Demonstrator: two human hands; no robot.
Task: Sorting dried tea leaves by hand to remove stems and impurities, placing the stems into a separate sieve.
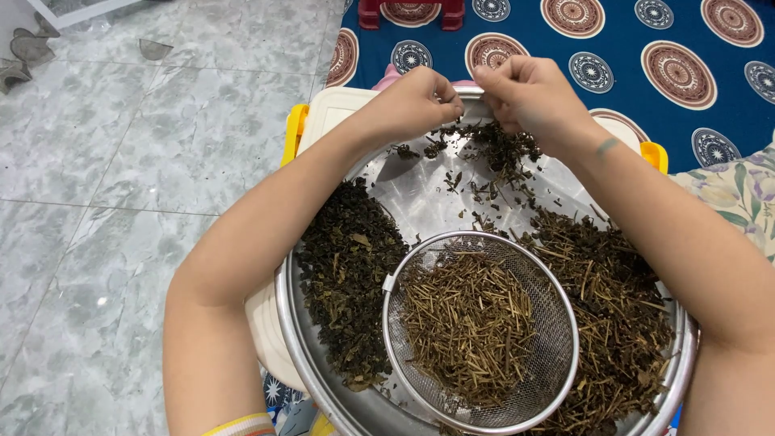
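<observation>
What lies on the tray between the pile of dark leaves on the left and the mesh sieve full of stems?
In the head view, only a narrow strip of bare metal tray separates the dark leaves from the sieve.

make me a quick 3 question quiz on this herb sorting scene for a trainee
1. True or false: the mesh strainer holds mostly pale stems.
2. Multiple choice: where does the pile of dark leaves lie on the metal tray? A) on the person's left side B) inside the strainer C) on the tiled floor
3. Short answer: where are the left hand and right hand working?

Key
1. True.
2. A.
3. At the far edge of the tray, both pinching at a small loose clump of herbs.
</observation>
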